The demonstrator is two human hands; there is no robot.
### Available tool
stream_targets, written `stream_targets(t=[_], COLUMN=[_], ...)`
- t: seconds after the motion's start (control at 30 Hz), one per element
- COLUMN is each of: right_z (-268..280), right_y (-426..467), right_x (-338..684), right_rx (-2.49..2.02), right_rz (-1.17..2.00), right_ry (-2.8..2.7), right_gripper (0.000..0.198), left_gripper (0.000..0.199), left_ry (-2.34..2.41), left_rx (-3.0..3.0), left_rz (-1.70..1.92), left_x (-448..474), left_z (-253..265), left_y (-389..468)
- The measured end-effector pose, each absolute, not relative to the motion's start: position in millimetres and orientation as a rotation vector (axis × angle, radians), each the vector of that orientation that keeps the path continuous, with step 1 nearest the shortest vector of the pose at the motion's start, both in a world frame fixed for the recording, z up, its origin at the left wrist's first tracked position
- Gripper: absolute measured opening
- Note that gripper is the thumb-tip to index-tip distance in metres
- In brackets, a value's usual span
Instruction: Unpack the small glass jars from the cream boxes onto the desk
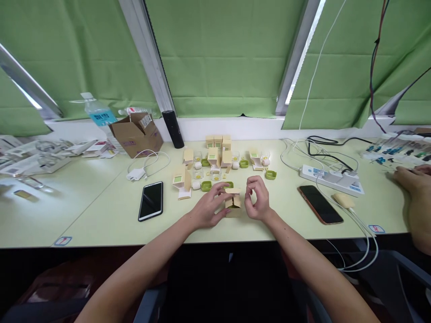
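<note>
My left hand (213,207) holds a small tan cardboard box (233,212) near the table's front edge, thumb low on its left side and fingers at the raised flap. The box's top is partly open. My right hand (257,197) is just right of the box, apart from it, with fingers curled towards the thumb; whether anything small is in them is hidden. Right behind the box lies a green tray-like piece (229,184). Further back are open small boxes (182,179), green pieces (270,174), clear glass cups (216,174) and white rolls (196,185).
A white phone (151,201) lies left and another phone (319,204) right. Behind them stand a brown carton (138,137) and a black cylinder (173,129). A power strip (332,179) with cables is at right. Another person's hand (414,184) is at the far right.
</note>
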State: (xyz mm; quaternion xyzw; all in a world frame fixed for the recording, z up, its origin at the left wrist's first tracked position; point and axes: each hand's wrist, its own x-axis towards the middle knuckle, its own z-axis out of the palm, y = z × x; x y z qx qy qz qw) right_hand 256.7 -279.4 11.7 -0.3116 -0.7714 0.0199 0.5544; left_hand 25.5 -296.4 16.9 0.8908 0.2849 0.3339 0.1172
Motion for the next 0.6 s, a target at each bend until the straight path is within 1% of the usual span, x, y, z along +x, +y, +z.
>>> stream_targets(t=[0.03, 0.1, 0.2, 0.37, 0.6], right_z=[11, 10, 12, 17, 22], right_y=[-281, -283, -284, -284, -283], right_x=[257, 258, 256, 255, 261], right_rx=[-0.725, -0.705, -0.641, -0.582, -0.698], right_rz=[0.01, -0.014, 0.003, 0.015, -0.005], right_ry=[-1.843, -1.927, -2.081, -2.107, -2.013], right_gripper=[0.009, 0.014, 0.021, 0.024, 0.019], left_gripper=[0.043, 0.047, 0.043, 0.04, 0.03], left_ry=[0.84, 0.851, 0.863, 0.833, 0.846], left_rx=[2.581, 2.525, 2.452, 2.435, 2.432], left_rz=[0.969, 0.937, 0.878, 0.872, 0.849], left_x=[26, 27, 28, 29, 30], left_z=[19, 21, 22, 24, 25], left_y=[-297, -296, -295, -294, -294])
